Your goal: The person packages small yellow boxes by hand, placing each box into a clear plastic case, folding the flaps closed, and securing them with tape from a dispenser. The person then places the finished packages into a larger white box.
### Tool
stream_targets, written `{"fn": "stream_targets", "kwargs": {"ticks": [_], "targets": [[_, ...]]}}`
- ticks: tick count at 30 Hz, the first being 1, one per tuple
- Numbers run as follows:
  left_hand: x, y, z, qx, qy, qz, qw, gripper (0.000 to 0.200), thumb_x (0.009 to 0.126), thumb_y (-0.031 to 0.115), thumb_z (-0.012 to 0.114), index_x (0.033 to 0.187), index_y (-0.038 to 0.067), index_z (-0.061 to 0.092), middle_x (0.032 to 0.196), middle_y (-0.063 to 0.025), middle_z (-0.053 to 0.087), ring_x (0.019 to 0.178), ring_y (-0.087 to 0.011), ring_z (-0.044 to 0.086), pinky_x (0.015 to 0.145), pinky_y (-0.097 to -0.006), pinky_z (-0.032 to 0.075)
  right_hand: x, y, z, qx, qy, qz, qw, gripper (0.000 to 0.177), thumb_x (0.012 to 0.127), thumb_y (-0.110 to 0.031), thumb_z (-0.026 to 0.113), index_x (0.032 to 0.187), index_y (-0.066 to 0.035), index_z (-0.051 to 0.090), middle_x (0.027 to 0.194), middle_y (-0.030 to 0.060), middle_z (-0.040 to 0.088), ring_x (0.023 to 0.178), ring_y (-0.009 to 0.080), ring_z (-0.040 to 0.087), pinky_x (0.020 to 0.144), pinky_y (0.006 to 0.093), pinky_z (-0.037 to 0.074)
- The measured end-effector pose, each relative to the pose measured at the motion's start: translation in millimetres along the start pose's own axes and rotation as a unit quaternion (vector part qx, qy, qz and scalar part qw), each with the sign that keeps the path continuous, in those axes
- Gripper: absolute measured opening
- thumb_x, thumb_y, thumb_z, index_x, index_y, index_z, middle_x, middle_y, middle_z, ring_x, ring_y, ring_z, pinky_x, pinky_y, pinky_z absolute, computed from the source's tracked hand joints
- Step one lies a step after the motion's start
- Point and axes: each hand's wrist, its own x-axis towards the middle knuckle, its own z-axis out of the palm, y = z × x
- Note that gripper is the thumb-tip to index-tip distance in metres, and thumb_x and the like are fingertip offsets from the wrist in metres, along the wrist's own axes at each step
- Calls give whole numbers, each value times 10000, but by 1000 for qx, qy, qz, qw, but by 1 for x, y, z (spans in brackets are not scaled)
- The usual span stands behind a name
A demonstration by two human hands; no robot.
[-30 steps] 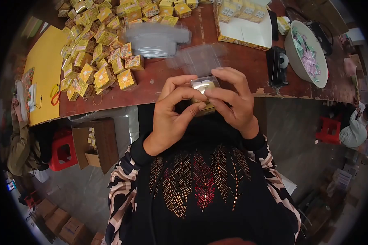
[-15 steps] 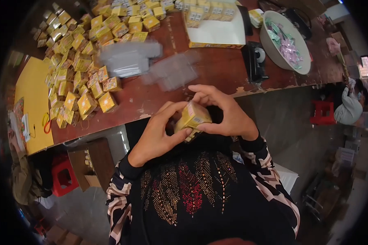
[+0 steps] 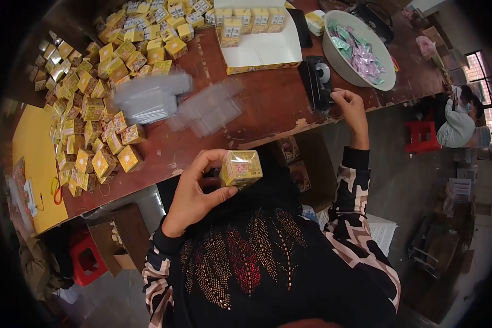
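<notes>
A small yellow box [image 3: 240,168] with a shiny, clear-looking surface is in my left hand [image 3: 197,191], held between thumb and fingers in front of my chest. My right hand [image 3: 351,109] is at the front end of a black tape dispenser [image 3: 316,85], with thumb and fingers pinched together; whether tape is between them is too small to tell. Clear plastic sleeves [image 3: 153,98] lie in a stack on the red-brown table [image 3: 268,109], beside a second, flatter pile [image 3: 210,108].
Many yellow boxes [image 3: 104,164] are heaped at the left. An open white carton [image 3: 262,53] holds upright small boxes. Right of the dispenser stands a bowl [image 3: 385,79] of wrapped sachets. Another person [image 3: 458,123] is at the far right, near a red stool [image 3: 421,136].
My right hand has let go of the box and moved right to the tape dispenser. My left hand still holds the box, now turned to show another face. The view has shifted slightly.
</notes>
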Motion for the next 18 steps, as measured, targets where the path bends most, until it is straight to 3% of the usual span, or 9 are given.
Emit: {"fn": "stream_targets", "kwargs": {"ticks": [5,7,14,18], "targets": [[-1,0,0,8,-2,1,1000,579,781,-18,781,1291,88,528,1219,-13,603,1174,-138,567,965,-327,481,-6,-4,3,86,-3,21,996,194,885,-146,714,898,47,718,1218,151,661,1051,169,612,893,300,448],[-1,-1,-1,-7,-2,-5,1000,587,781,-20,781,1297,90,524,1217,-11,604,1176,-140,567,967,-327,478,-11,-10,9,223,70,15,972,182,892,-131,712,947,43,714,1289,174,619,1082,156,602,904,277,439],[-2,-1,-2,-22,0,-6,1000,593,789,-30,772,1311,77,512,1227,-23,609,1170,-139,567,968,-318,479,-41,4,18,186,109,24,976,158,907,-121,705,958,29,710,1340,160,590,1038,125,593,893,271,452],[-1,-4,-3,-30,7,2,1000,603,789,-34,771,1320,70,503,1235,-32,611,1178,-146,567,973,-320,477,-46,25,31,227,120,39,966,155,913,-118,698,950,33,699,1317,151,605,978,137,614,823,257,481]]}}
